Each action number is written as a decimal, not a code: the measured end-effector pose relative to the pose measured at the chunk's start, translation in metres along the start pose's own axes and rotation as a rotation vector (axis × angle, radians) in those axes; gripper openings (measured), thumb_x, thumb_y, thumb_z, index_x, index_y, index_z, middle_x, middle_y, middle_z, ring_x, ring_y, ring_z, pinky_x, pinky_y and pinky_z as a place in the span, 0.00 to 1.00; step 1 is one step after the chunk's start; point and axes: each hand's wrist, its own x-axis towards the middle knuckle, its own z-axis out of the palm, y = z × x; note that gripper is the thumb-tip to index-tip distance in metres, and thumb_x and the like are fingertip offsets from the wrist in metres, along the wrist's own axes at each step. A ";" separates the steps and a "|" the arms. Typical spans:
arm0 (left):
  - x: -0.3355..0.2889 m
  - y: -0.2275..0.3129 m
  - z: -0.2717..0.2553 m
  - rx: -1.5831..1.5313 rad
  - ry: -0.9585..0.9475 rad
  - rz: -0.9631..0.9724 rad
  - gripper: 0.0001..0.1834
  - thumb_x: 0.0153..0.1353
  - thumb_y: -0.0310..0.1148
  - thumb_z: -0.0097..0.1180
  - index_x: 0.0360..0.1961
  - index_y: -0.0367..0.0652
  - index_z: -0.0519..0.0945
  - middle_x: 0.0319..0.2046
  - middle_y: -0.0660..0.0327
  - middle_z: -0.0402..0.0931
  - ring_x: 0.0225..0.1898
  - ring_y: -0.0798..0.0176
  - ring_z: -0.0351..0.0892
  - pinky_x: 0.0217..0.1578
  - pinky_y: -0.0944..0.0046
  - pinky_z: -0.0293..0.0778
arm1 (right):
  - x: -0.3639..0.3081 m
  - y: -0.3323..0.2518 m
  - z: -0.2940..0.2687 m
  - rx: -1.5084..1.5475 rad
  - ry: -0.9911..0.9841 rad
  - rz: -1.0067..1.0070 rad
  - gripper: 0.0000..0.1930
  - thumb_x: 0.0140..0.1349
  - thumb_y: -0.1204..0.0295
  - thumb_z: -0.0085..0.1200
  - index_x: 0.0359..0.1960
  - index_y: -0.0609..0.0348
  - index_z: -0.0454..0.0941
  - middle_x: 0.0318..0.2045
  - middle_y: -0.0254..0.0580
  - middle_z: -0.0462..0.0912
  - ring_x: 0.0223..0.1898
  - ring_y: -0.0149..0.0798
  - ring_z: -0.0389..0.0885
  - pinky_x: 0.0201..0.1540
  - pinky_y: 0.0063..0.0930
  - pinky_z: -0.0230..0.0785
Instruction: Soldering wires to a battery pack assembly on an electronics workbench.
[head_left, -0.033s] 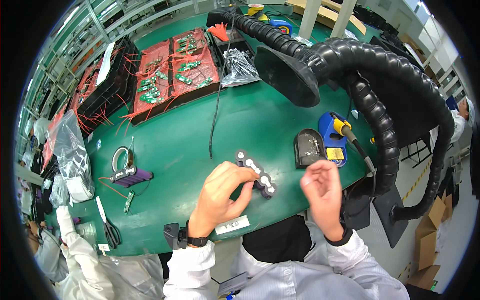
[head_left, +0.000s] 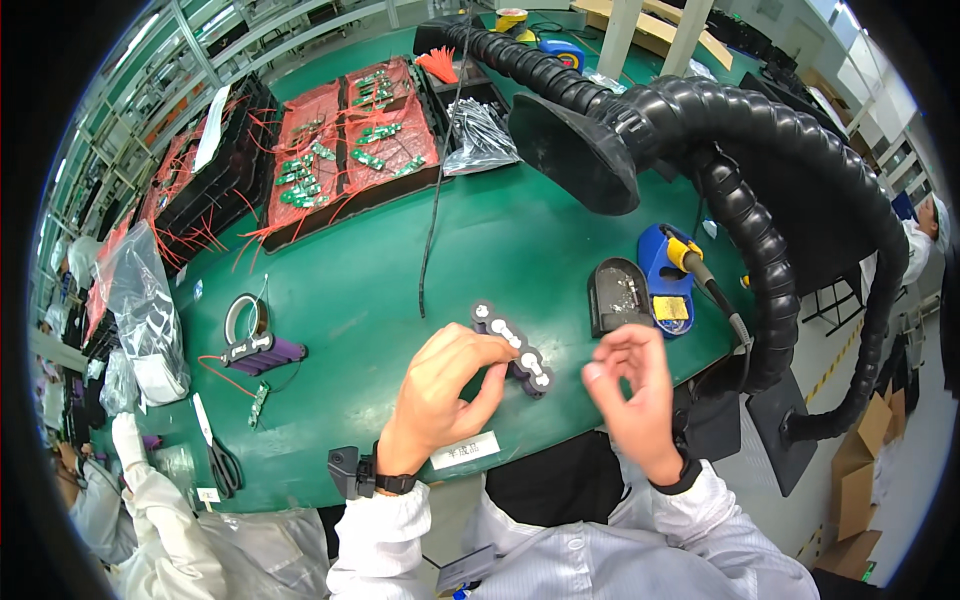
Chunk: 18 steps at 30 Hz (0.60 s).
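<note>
Right now, the left hand (head_left: 443, 385) has thumb and forefinger close together at the edge of the dark cell pack (head_left: 530, 362); whether they truly grip it, I cannot tell. Over to the right hand (head_left: 638, 390): loosely curled, thumb apart from the fingers, nothing visible inside. The pack sits white-patched face up on the green table (head_left: 365, 300), between the hands. This looks like a steadying step; the next move calls for a firm left hold. Farther out, a soldering iron (head_left: 692, 260) rests in its blue stand (head_left: 654, 262); off left, a purple pack (head_left: 272, 358).
</note>
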 end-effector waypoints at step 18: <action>-0.004 -0.013 0.000 0.188 0.282 -0.226 0.02 0.70 0.23 0.58 0.41 0.39 0.81 0.34 0.61 0.87 0.30 0.67 0.78 0.33 0.66 0.65 | 0.004 0.007 0.048 -0.363 -0.063 -0.420 0.23 0.58 0.77 0.72 0.50 0.64 0.72 0.35 0.48 0.85 0.30 0.50 0.87 0.33 0.40 0.79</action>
